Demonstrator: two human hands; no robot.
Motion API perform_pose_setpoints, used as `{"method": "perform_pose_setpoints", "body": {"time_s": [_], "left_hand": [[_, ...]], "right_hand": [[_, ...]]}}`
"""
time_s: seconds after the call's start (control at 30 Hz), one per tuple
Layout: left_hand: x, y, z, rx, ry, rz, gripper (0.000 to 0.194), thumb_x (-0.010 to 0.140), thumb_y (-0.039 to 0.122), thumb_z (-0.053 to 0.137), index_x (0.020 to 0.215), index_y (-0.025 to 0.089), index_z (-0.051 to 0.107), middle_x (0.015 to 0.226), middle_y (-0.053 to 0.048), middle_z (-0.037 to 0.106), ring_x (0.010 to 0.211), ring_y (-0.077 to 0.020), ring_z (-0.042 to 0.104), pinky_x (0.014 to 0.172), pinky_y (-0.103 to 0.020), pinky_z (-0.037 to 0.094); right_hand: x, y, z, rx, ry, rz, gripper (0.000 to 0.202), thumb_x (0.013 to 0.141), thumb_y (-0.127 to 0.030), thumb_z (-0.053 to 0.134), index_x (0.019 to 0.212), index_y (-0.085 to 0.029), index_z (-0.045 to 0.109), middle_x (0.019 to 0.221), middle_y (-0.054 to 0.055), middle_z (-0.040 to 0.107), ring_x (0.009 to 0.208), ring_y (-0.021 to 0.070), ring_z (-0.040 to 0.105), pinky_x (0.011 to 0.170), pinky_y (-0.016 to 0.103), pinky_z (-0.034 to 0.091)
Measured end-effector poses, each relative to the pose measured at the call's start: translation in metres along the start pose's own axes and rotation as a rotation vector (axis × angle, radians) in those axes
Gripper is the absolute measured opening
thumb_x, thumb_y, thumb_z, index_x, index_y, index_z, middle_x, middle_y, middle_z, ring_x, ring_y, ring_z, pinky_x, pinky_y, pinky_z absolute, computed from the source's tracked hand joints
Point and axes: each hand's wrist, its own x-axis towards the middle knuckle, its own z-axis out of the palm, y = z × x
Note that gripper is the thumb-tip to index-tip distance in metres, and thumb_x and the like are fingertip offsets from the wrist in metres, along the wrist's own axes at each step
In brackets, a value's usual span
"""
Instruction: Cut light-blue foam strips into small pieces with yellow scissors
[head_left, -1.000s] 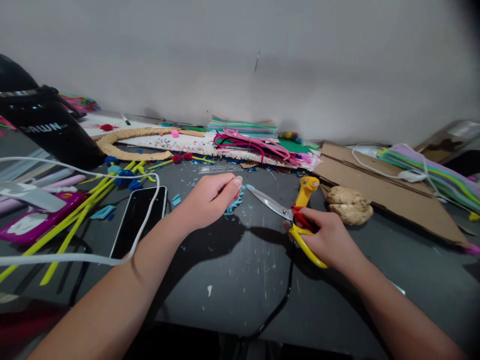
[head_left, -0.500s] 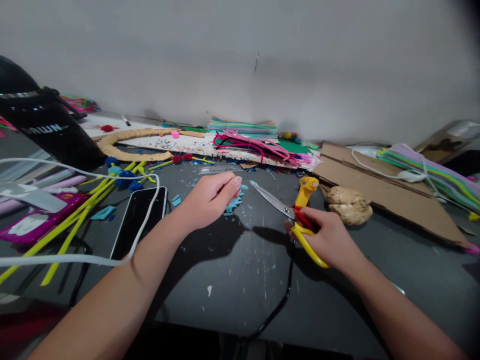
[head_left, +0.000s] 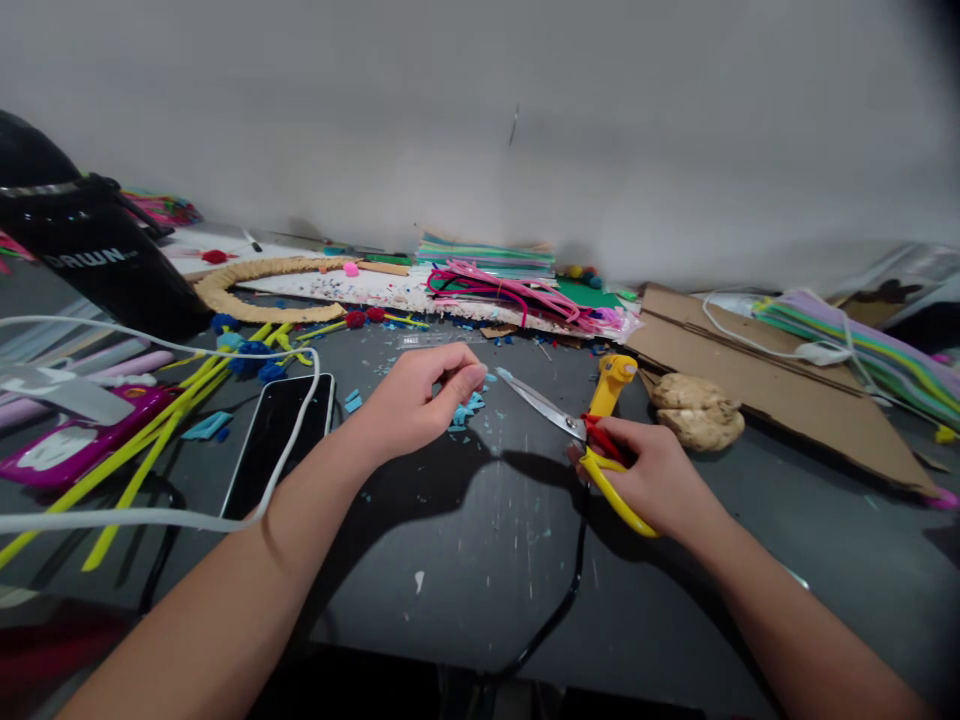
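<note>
Right hand point(head_left: 656, 480): gripping yellow-handled scissors point(head_left: 541, 406), right of centre, pointing toward the left hand point(head_left: 424, 402).
Left hand: pinching narrowly at centre; cannot tell whether around anything.
Nick risk: scissors are aiming at that pinch, so a slipping grip could cut.
Blue clippings point(head_left: 466, 412): lying just beside it, mid-frame; a sweeping wrist could scatter them.

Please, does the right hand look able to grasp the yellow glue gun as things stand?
Probably not: the right hand holds the scissors. The yellow glue gun looks close, just beyond that hand, so laying the scissors down would likely help.
</note>
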Motion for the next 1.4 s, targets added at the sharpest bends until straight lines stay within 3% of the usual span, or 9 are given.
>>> {"method": "perform_pose_setpoints", "body": {"time_s": [0.73, 0.97, 1.4], "left_hand": [[0.0009, 0.0008, 0.0001, 0.015, 0.016, 0.008, 0.025, 0.096, 0.03, 0.049, 0.078, 0.015, 0.061, 0.068, 0.0, 0.062, 0.06, -0.0104, 0.05, 0.055, -0.022, 0.036], [0.0006, 0.0005, 0.0002, 0.01, 0.032, 0.02, 0.025, 0.095, 0.031, 0.051, 0.078, 0.016, 0.061, 0.068, -0.001, 0.063, 0.059, -0.0103, 0.051, 0.053, -0.022, 0.036], [0.001, 0.0005, 0.0, 0.012, 0.034, 0.026, 0.024, 0.095, 0.033, 0.054, 0.08, 0.016, 0.061, 0.066, 0.0, 0.061, 0.056, -0.0093, 0.048, 0.052, -0.021, 0.035]], "right_hand": [[-0.0013, 0.0036, -0.0005, -0.034, -0.024, -0.021, 0.019, 0.078, -0.028, 0.062, 0.066, -0.017, 0.051, 0.062, -0.002, 0.039, 0.06, 0.011, 0.033, 0.053, 0.024, 0.029], [-0.0001, -0.0032, -0.0044, 0.036, 0.008, 0.02, 0.03, 0.077, -0.034, 0.065, 0.063, -0.019, 0.042, 0.061, -0.004, 0.035, 0.058, 0.0102, 0.031, 0.049, 0.023, 0.027], [-0.0012, 0.0, -0.003, 0.002, -0.011, -0.003, 0.025, 0.075, -0.029, 0.065, 0.064, -0.02, 0.044, 0.06, -0.005, 0.034, 0.058, 0.0108, 0.031, 0.052, 0.024, 0.027]]}}
